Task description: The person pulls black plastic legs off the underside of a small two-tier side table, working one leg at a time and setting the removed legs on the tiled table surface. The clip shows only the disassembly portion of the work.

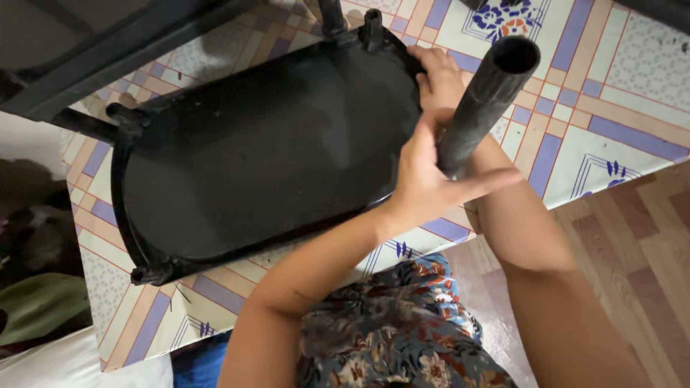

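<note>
Head view: an upturned black oval stool seat (266,144) lies underside up on the patterned tablecloth surface (611,115), covering most of its left and middle area, with short leg sockets at its rim. The left hand (424,179) is clenched around a black tube leg (485,97) that stands tilted at the seat's right rim, near the surface's near edge. The right hand (440,75) rests just behind it, fingers curled over the seat's rim, grasping that edge.
</note>
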